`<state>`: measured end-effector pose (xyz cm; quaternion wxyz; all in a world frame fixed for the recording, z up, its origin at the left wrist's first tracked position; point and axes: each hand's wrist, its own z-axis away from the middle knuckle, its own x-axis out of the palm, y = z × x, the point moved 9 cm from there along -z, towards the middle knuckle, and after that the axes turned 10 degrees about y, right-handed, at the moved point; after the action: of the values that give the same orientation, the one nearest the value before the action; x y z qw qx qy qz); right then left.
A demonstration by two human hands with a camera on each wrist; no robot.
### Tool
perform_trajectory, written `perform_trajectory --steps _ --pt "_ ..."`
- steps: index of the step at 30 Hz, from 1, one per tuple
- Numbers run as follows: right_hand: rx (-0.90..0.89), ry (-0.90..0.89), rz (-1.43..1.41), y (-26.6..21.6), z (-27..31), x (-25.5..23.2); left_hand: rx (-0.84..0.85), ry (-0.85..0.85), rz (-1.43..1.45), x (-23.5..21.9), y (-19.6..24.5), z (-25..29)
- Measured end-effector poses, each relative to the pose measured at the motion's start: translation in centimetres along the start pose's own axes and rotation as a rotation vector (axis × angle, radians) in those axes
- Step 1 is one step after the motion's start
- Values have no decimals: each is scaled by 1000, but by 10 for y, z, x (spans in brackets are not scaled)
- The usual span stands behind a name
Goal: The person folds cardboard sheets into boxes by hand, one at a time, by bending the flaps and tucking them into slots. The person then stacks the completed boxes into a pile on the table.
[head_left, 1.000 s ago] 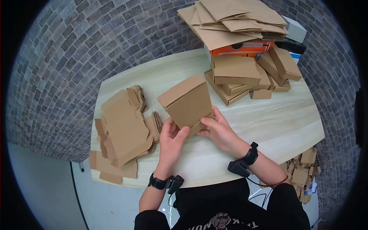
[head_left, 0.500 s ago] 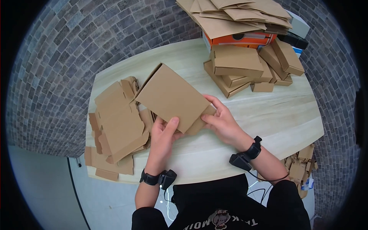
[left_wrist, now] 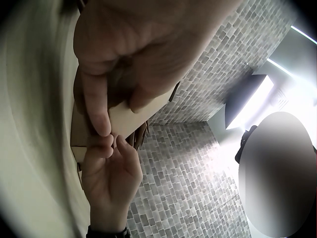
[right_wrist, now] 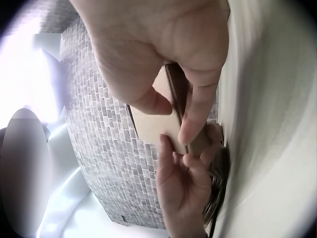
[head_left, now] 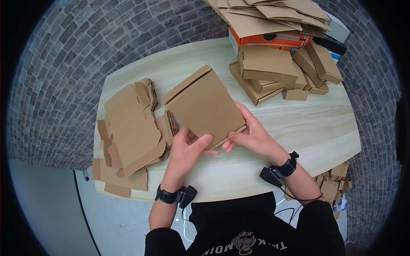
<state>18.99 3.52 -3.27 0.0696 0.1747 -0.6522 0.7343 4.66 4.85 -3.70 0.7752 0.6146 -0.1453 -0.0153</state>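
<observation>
A brown cardboard box (head_left: 207, 106) is held tilted above the table between both hands, its broad face turned up. My left hand (head_left: 190, 147) grips the near left corner, thumb on the broad face and fingers beneath. At the near right corner, my right hand (head_left: 254, 136) pinches the edge, its thumb along a narrow flap (head_left: 232, 133). In the left wrist view, fingertips of both hands meet at the near edge of the box (left_wrist: 131, 119). The right wrist view shows a dark gap along the side of the box (right_wrist: 153, 124) between thumb and fingers.
Flat unfolded cardboard blanks (head_left: 132, 123) lie stacked on the left of the table (head_left: 299, 132). Folded boxes (head_left: 269, 64) are piled at the back right, beside an orange box (head_left: 273, 39) topped with brown envelopes (head_left: 265, 19). Cardboard scraps (head_left: 331, 187) sit below the right edge.
The box has been turned and tilted so its broad face shows. The flap that stuck out near the right hand half a second ago now lies close along the near edge.
</observation>
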Motion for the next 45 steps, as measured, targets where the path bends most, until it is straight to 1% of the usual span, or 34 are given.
perform_trajectory --steps 1,2,4,5,7,8,10,11,13,14,15,16,17,18,19,20,21,23,24,26,27,29,30,31,32,34,35,37,38,40,41,43,44,45 --pt "-65 -22 56 -5 1 2 -32 -11 -7 0 0 1" --pt "-62 -25 58 -4 0 2 -32 -7 -4 0 1 1" --pt "-207 41 261 -11 -1 -2 -50 -49 -9 3 1 2" --pt "-202 35 266 -8 -2 -4 -50 -44 -1 2 1 2" --pt "-402 25 558 -17 -1 -4 2 -88 -43 2 8 2" --pt "-399 12 565 -18 0 -3 6 -78 -33 -1 12 3" --pt "-446 188 611 -31 2 -13 93 -133 -173 -1 30 8" --pt "-444 169 619 -32 2 -14 97 -117 -161 -5 40 8" --pt "-705 349 747 -58 14 -22 353 -119 -621 -7 71 14" --pt "-787 370 585 -63 16 -21 354 -103 -616 -9 80 16" --pt "-790 357 584 -64 16 -20 424 -129 -788 -6 87 19" --pt "-754 306 684 -63 14 -17 492 -159 -962 -3 90 21" --pt "-716 258 784 -59 13 -14 494 -156 -962 -3 91 22" --pt "-718 259 785 -58 14 -14 573 -128 -1020 -1 94 24" --pt "-583 258 730 -49 9 -22 655 -103 -1076 2 97 25" --pt "-449 261 675 -39 5 -29 660 -109 -1073 2 95 25" --pt "-449 268 678 -41 6 -32 642 -93 -1055 0 93 23" --pt "-378 285 871 -36 3 -39 622 -74 -1033 -3 86 19" --pt "-371 282 873 -35 3 -37 628 -72 -1015 -5 82 19" --pt "-519 323 730 -51 8 -30 629 -59 -994 -8 76 18" --pt "-516 312 731 -51 6 -29 635 -79 -964 -8 74 17" --pt "-679 266 876 -59 12 -17 638 -93 -934 -10 74 15" --pt "-678 263 876 -61 12 -17 574 -132 -924 -10 70 12" --pt "-670 219 919 -60 11 -15 510 -172 -912 -10 65 10" --pt "-662 178 963 -59 11 -13 509 -174 -910 -12 63 9" --pt "-642 187 935 -60 10 -16 497 -146 -744 -20 60 6" --pt "-625 191 904 -60 9 -19 495 -151 -741 -19 56 4" --pt "-602 199 890 -57 7 -23 485 -77 -515 -27 56 2" --pt "-583 205 874 -56 6 -25 482 -75 -513 -29 54 0" --pt "-572 210 867 -54 4 -27 640 -78 -641 -27 59 2" --pt "-565 219 858 -54 3 -29 637 -74 -639 -29 57 1" --pt "-556 223 847 -52 3 -31 705 -89 -766 -29 56 2" --pt "-549 231 836 -51 3 -33 705 -89 -766 -28 57 3" --pt "-548 233 837 -51 2 -33 654 -86 -730 -28 58 4"
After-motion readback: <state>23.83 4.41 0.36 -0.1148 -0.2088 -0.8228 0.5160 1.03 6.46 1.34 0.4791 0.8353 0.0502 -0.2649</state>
